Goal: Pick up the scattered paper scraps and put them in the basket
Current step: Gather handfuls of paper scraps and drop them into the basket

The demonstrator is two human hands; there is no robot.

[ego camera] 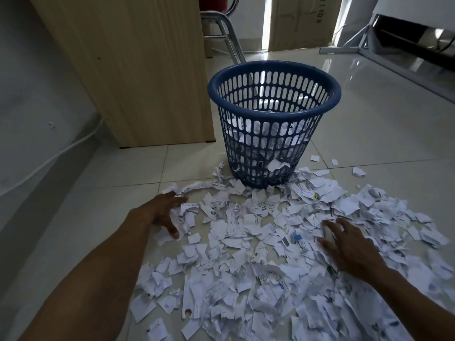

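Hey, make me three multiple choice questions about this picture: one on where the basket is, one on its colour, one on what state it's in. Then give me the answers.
1. Where does the basket stand?
A. On the floor beyond the scraps, right of the cabinet
B. On a chair
C. Between the two forearms

2. What colour is the basket?
A. Red
B. Green
C. Blue

3. What state is the basket in?
A. Tipped over, empty
B. Upright, some scraps inside
C. Upside down

Answers:
1 A, its base sits on the floor at the far edge of the scraps.
2 C, rim and wall are blue.
3 B, its mouth faces up and scraps show through the slots.
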